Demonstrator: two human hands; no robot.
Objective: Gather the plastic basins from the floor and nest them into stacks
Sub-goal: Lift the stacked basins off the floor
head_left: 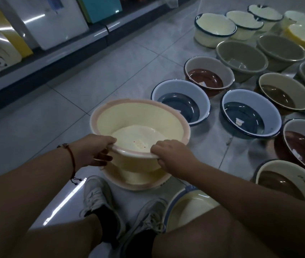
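Observation:
A cream basin with a pink rim (138, 120) hangs in the air in front of me. My left hand (94, 149) grips its near rim on the left, thumb inside. My right hand (172, 157) grips the near rim on the right. Directly below it, a matching pink-rimmed basin (133, 181) sits on the floor, partly hidden by the held one. A cream basin with a blue rim (183, 203) rests by my right knee.
Many more basins cover the floor to the right: two blue ones (181, 105) (250, 116), brown-bottomed ones (209, 77), grey-green ones (241, 58), white ones (215, 28). A low shelf (42, 58) with boxes runs along the left. My shoes (99, 198) stand just below the basins.

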